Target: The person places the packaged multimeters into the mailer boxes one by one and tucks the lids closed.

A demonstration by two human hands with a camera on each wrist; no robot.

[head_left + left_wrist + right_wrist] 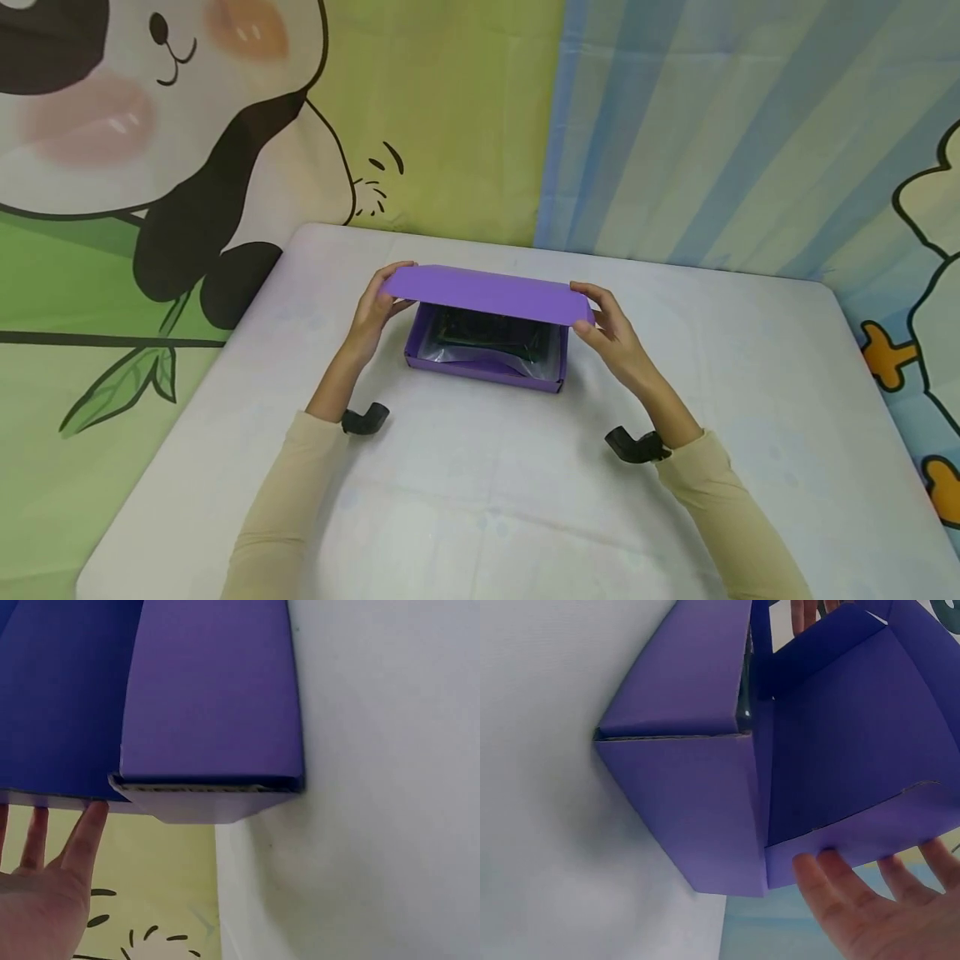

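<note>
A purple cardboard box [483, 372] sits on the white table [480, 500], a little beyond its middle. Its hinged lid [483, 293] stands half raised over the box. My left hand [381, 302] pinches the lid's left end, fingers on top and thumb beneath. My right hand [596, 321] holds the lid's right end the same way. Inside lies a dark item in a clear plastic bag [480, 340]. The left wrist view shows the box wall [210, 697] and my fingers [82, 840] at the lid's edge [60, 697]. In the right wrist view my fingers [840, 889] touch the lid's flap [855, 825].
A printed cloth backdrop with a panda [150, 125] hangs behind the table and down its left side. Black wrist mounts [365, 418] [636, 446] sit on both cream sleeves. The table's rounded far corners lie close behind the box.
</note>
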